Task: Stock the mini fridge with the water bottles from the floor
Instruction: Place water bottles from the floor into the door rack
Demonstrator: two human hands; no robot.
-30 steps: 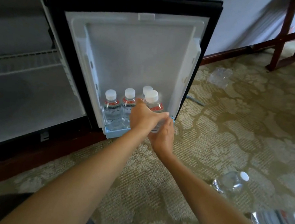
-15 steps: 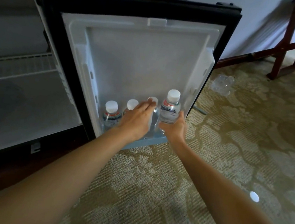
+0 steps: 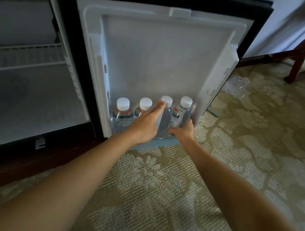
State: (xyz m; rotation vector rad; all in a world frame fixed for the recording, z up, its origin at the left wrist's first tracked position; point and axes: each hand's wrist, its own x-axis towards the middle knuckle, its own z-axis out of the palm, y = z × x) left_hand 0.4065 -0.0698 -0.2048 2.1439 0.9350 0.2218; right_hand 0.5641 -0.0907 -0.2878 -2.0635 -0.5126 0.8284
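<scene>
Four water bottles (image 3: 122, 115) stand upright in the door shelf (image 3: 165, 143) at the fridge door's bottom edge. Your left grip (image 3: 144, 127) lies flat, fingers straight, against the third bottle (image 3: 164, 120), tips at its cap. Your right grip (image 3: 184, 132) wraps the base of the fourth bottle (image 3: 181, 116) at the shelf's right end. That bottle's long axis rises vertically above the grip, so seating it probably needs only a straight push down.

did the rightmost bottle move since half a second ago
Yes, downward: the rightmost bottle has sunk into the door shelf, its cap now about level with that of the neighbouring bottle.
</scene>
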